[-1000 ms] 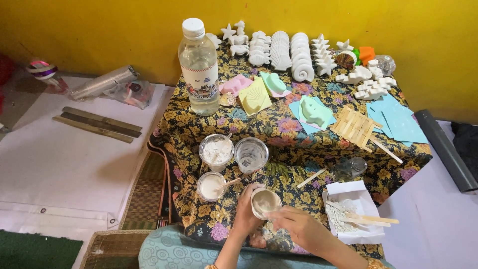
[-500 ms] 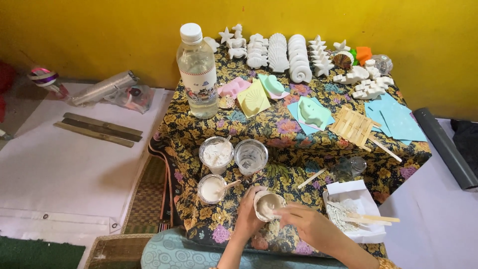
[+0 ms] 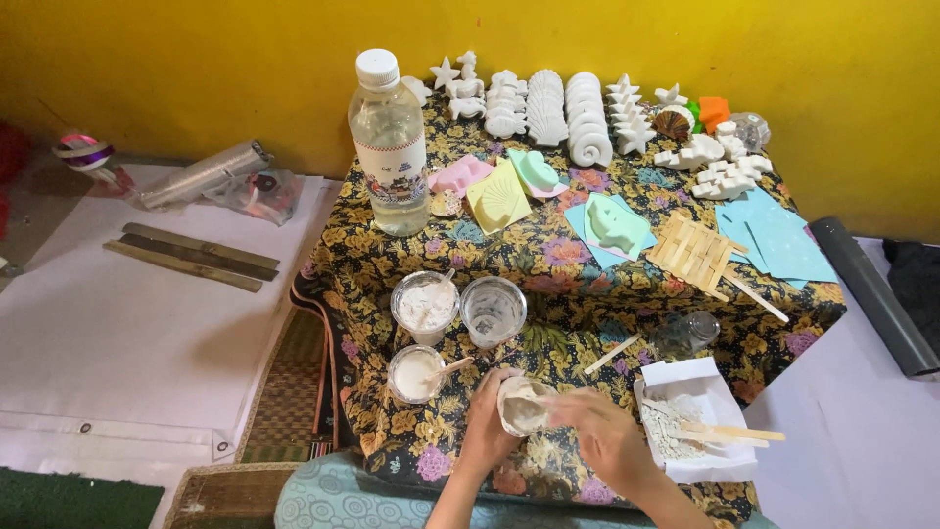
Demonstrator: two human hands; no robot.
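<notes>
Barely anything had shifted since the earlier frame: both hands had kept to the near edge of the counter, still working the same small cup, with my view drifting only slightly. My left hand cradled that cup from the side, fingers curled round its wall, and it sat tilted toward me, pale paste showing inside. My right hand was closed over its other side, fingertips at the rim; whether they pinched a stirrer I could not tell. To do this bit well, I judged, the cup wanted a steady grip low over the cloth, with slow, even working so nothing slopped out.

Just left of the cup stood a tub of white mix with a stick in it, and behind that a cup of powder beside an emptier clear cup. On my right lay a white tray with crumbs and wooden sticks. Farther back rose the water bottle, coloured moulds and a row of white cast shells along the yellow wall.
</notes>
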